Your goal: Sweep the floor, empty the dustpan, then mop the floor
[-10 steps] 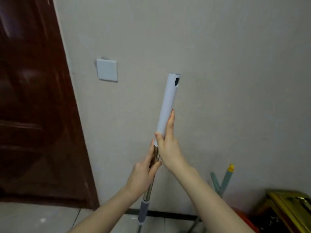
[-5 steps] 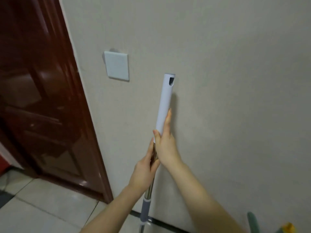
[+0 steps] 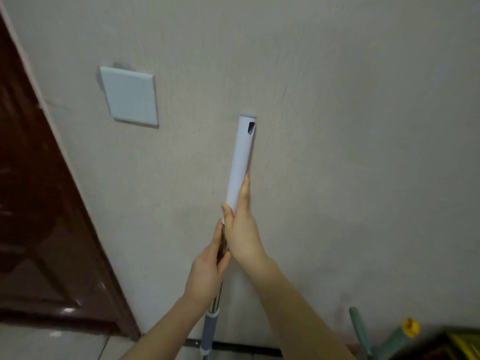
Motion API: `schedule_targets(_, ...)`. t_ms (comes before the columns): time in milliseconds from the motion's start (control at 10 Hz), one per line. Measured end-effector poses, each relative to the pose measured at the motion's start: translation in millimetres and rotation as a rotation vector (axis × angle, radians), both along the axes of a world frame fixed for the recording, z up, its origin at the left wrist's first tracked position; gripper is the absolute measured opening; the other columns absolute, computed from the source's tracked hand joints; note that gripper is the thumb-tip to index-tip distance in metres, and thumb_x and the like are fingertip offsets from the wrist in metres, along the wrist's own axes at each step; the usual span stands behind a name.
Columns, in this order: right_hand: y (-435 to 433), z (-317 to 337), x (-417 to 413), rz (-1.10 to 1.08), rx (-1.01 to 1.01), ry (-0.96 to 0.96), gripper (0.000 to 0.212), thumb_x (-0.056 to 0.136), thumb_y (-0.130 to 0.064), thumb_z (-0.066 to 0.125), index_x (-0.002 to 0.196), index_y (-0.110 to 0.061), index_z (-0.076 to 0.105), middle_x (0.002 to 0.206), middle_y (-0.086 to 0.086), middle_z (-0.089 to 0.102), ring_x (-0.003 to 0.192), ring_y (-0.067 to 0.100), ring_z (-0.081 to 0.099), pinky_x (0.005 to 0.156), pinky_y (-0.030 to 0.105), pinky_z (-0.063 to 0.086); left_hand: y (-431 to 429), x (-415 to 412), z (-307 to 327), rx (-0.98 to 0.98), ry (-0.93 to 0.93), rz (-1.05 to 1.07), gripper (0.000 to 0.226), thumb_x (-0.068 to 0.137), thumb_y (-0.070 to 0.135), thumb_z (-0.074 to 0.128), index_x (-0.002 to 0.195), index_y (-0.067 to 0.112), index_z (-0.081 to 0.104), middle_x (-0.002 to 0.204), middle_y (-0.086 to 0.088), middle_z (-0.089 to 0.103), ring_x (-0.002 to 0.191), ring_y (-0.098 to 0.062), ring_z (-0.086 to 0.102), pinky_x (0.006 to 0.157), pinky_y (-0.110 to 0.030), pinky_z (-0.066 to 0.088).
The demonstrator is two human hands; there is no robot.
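A mop handle stands upright against the beige wall, with a white plastic grip [image 3: 241, 157] on top, a metal shaft below it and a grey collar [image 3: 209, 332] lower down. My right hand [image 3: 241, 229] wraps the bottom of the white grip, its index finger stretched up along it. Just below, my left hand [image 3: 206, 271] closes around the metal shaft. The mop head is out of view beneath the frame.
A dark red-brown door [image 3: 39, 229] fills the left side. A white switch plate [image 3: 130, 97] sits on the wall. Two green handles, one with a yellow cap [image 3: 409, 327], lean at the bottom right beside a dark object. Pale floor tiles [image 3: 52, 344] show at the bottom left.
The view has swung closer to the wall and slightly right, so the green handles reappear at the bottom right. Both hands keep the same grip on the handle.
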State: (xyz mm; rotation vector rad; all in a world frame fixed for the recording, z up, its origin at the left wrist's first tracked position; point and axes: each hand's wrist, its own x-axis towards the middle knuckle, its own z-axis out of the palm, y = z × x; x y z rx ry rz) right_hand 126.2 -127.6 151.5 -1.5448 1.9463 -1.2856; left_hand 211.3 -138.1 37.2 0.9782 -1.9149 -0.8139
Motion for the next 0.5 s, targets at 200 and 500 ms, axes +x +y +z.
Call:
schedule_targets(200, -2, -1, 7, -0.071, 0.026, -0.012, 0.075, 0.102, -0.028, 0.040, 0.146, -0.047, -0.018, 0.147, 0.010, 0.044, 0.111, 0.036, 0.058, 0.090, 0.039, 0.047, -2, 0, -5, 0.053, 0.043, -0.024, 0.075, 0.096, 0.027, 0.051, 0.143, 0.057, 0.002, 0.124, -0.009, 0.064, 0.108, -0.018, 0.063, 0.089, -0.024, 0.048)
schedule_targets(500, 42, 2, -12, -0.021, 0.125, 0.074, 0.062, 0.101, -0.021, 0.042, 0.154, -0.033, 0.012, 0.133, 0.011, 0.050, 0.119, 0.025, 0.051, 0.104, 0.033, 0.039, 9, 32, 0, 0.080, -0.260, -0.074, 0.072, 0.092, 0.022, 0.058, 0.145, 0.047, 0.015, 0.115, -0.001, 0.060, 0.104, -0.018, 0.061, 0.090, -0.030, 0.049)
